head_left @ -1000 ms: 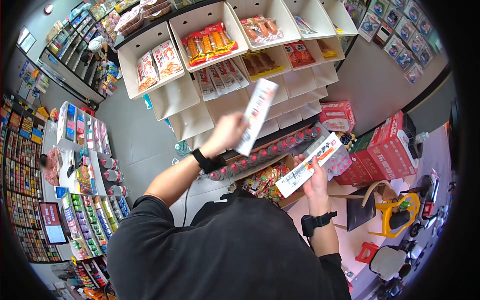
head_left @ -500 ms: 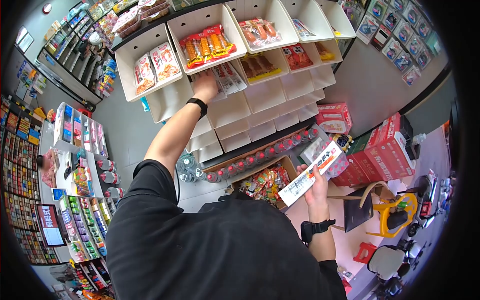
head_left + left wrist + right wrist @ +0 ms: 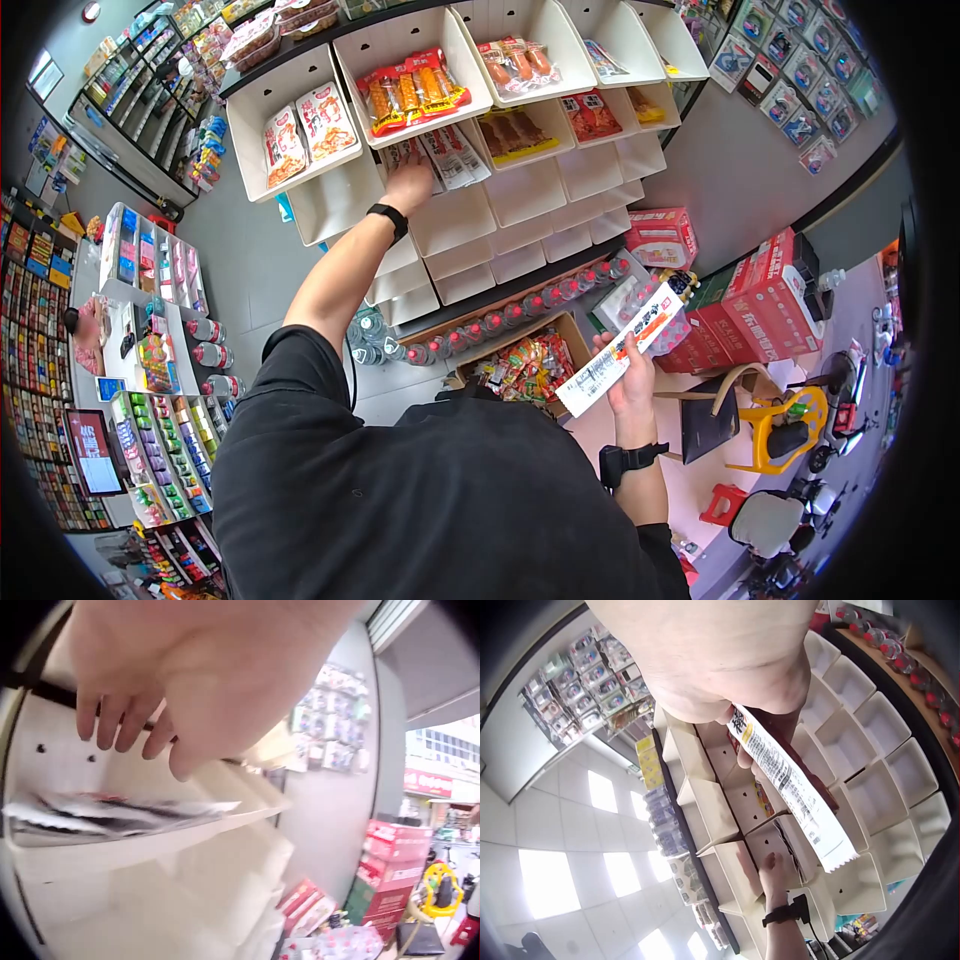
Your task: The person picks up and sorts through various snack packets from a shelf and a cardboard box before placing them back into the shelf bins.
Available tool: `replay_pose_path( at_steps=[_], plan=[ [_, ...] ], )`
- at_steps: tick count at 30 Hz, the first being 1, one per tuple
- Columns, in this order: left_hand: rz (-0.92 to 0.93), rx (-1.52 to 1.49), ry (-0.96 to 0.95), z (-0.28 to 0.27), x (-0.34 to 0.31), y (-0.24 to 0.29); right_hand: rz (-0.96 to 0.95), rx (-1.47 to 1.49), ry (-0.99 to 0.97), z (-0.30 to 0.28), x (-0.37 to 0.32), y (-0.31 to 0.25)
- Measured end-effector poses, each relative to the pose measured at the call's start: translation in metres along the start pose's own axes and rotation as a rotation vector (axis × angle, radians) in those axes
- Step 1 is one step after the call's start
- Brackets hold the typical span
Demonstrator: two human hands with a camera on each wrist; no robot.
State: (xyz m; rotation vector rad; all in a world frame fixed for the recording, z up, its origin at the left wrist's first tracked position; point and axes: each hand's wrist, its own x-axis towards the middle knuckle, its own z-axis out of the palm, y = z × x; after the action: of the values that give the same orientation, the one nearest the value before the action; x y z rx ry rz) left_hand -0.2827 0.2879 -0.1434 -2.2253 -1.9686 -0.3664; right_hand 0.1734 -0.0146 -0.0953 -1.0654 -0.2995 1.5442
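Observation:
In the second-row bin [image 3: 405,205], my left hand [image 3: 410,185] lies over long white packets [image 3: 455,158]. Its fingers hang loosely extended in the left wrist view [image 3: 135,712], with nothing seen between them; whether the fingertips touch a packet I cannot tell. My right hand [image 3: 632,378] holds a long white packet [image 3: 620,350] with red and black print, the thumb across it. That packet [image 3: 791,784] slants out from under the hand in the right wrist view, where the left hand [image 3: 774,870] shows at the bin.
Upper bins hold red and yellow sausage packs [image 3: 415,92] and white-red packs [image 3: 328,122]. Below the rack stand red-capped bottles [image 3: 495,322] and a carton of colourful packets [image 3: 530,368]. Red boxes [image 3: 750,300] and a yellow chair [image 3: 775,450] are on the right.
My left hand moved up and left from mid-air to the bin, and the packet it carried is no longer in its grip. My right hand keeps holding its packet, almost unmoved.

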Motion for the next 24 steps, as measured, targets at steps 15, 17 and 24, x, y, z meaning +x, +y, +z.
replay_pose_path(
  at_steps=[15, 17, 24],
  plan=[
    [0.214, -1.135, -0.715, -0.131, -0.171, 0.238, -0.138, -0.161, -0.371, 0.07, 0.018, 0.006],
    [-0.014, -1.216, -0.71, -0.125, -0.165, 0.21, -0.028, -0.118, -0.279, 0.055, 0.014, 0.007],
    [-0.384, -0.77, -0.115, -0.084, -0.057, 0.065, 0.027, -0.192, -0.183, -0.015, 0.002, 0.006]
  ],
)
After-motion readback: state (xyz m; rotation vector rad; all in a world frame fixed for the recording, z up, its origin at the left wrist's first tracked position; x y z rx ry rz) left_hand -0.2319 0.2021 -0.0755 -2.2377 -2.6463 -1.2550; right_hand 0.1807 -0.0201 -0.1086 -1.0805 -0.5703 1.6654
